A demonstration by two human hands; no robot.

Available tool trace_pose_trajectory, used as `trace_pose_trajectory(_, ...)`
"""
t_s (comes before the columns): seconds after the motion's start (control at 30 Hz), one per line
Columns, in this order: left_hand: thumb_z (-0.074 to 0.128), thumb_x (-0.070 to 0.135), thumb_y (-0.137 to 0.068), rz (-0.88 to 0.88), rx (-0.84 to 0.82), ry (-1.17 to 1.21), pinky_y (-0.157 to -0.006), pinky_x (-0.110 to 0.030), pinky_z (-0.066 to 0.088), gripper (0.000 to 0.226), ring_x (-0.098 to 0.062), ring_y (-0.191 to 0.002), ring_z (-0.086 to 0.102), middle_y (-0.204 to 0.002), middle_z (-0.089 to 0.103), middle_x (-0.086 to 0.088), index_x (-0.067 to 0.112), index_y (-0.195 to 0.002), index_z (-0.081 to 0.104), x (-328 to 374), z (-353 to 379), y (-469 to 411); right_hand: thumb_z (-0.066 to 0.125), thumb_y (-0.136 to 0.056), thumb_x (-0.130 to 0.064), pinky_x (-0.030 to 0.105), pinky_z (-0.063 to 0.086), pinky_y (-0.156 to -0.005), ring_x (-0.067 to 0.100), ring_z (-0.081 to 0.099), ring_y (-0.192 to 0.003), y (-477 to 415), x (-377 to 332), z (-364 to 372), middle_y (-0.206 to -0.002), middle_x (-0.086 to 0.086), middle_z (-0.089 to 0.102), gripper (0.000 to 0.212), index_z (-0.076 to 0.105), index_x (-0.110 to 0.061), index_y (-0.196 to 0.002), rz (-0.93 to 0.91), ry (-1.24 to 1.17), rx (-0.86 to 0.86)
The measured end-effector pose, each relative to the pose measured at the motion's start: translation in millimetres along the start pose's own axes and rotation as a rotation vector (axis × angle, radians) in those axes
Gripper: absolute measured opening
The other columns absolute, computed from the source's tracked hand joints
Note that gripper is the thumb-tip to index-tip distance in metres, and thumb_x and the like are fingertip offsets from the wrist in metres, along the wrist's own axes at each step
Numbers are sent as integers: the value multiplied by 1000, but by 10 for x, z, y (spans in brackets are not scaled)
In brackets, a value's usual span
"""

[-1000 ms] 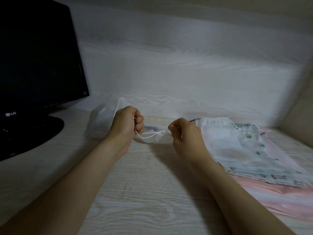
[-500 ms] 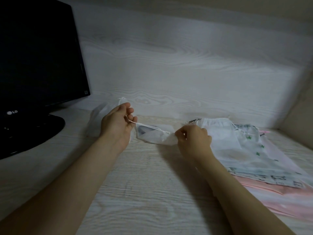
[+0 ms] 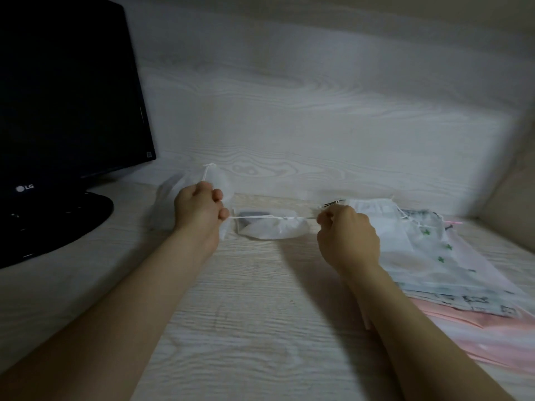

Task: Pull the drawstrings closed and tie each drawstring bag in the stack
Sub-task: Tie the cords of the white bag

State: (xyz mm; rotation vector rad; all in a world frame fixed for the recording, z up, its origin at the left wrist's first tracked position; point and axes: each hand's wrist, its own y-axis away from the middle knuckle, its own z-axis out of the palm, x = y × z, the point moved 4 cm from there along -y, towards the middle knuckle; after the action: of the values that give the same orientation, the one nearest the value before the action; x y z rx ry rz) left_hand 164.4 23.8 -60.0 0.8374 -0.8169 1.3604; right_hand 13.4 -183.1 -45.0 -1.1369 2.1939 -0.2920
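A small translucent white drawstring bag (image 3: 272, 230) lies crumpled, its drawstring (image 3: 254, 217) stretched taut and level across it; 1 flat stack of bags (image 3: 428, 256) (white, printed, pink) lies just right.

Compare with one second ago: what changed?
Left hand and right hand moved apart, drawing the thin white drawstring taut over the small translucent white bag. Both still pinch it; the flat stack of bags and black monitor stayed put.

A small bag (image 3: 272, 230) lies between the monitor (image 3: 66, 111) and the stack (image 3: 440, 264).
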Motion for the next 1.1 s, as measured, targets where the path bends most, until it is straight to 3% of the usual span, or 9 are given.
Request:
trace_pose_trajectory(0.23,75,28,-85,550,-355,-946,-74,-25,56,11,-1,-75,66,-74,73,14,26,-75,74,131,227,439,48,-92,5,21,32,-70,25,64,-96,-22,-108,81,-101,4,72,26,67,-5,-108,-152,-310,-31)
trace_pose_trajectory(0.37,85,60,-69,577,-488,-1205,-71,-33,59,33,-4,-69,67,-65,68,19,30,-66,70,83,259,562,48,-99,-12,21,40,-66,17,63,-91,3,-152,56,-91,-4,70,23,71,-12,-101,-135,-352,-75)
trace_pose_trajectory(0.47,85,61,-75,620,-484,-1376,-74,-35,58,36,-9,-73,67,-68,67,14,29,-68,69,69,261,582,51,-97,-37,34,51,-86,19,65,-91,-16,-127,112,-90,-5,71,25,72,-24,-89,-118,-300,-134)
trace_pose_trajectory(0.57,80,60,-84,626,-480,-1435,-70,-31,49,33,-13,-81,66,-76,68,12,32,-72,69,48,256,556,53,-91,-67,45,48,-96,19,66,-100,3,-106,150,-92,-10,74,40,71,-32,-81,-176,-155,-142)
trace_pose_trajectory(0.63,77,59,-88,615,-505,-1454,-69,-31,48,31,-13,-82,66,-75,68,12,32,-73,71,32,248,537,60,-90,-69,44,41,-93,15,63,-106,28,-122,148,-93,-15,74,41,75,-32,-82,-209,-85,-125)
trace_pose_trajectory(0.77,74,45,-96,568,-574,-1391,-72,-34,58,25,-12,-72,69,-66,66,11,29,-77,75,-5,223,498,67,-90,-57,40,34,-86,14,59,-108,20,-140,129,-90,-15,70,30,71,-30,-78,-221,-120,-77)
trace_pose_trajectory(0.9,67,35,-99,549,-572,-1394,-78,-40,60,27,-16,-74,70,-70,72,7,22,-77,74,-54,224,423,64,-93,-42,42,48,-90,18,62,-97,22,-136,180,-83,-15,68,21,65,-29,-77,-234,-239,-119)
trace_pose_trajectory(1.0,65,30,-100,461,-531,-1199,-67,-28,56,29,-17,-69,66,-76,74,-4,8,-84,74,-9,260,446,66,-93,-34,30,44,-73,7,58,-75,36,-158,189,-73,-15,61,18,65,-23,-78,-251,-233,-160)
trace_pose_trajectory(1.1,62,27,-98,289,-462,-982,-70,-31,56,30,-21,-74,68,-78,76,-5,4,-83,73,-17,269,452,68,-90,-28,13,35,-57,-2,53,-62,51,-185,182,-61,-15,52,19,66,-18,-74,-255,-246,-174)
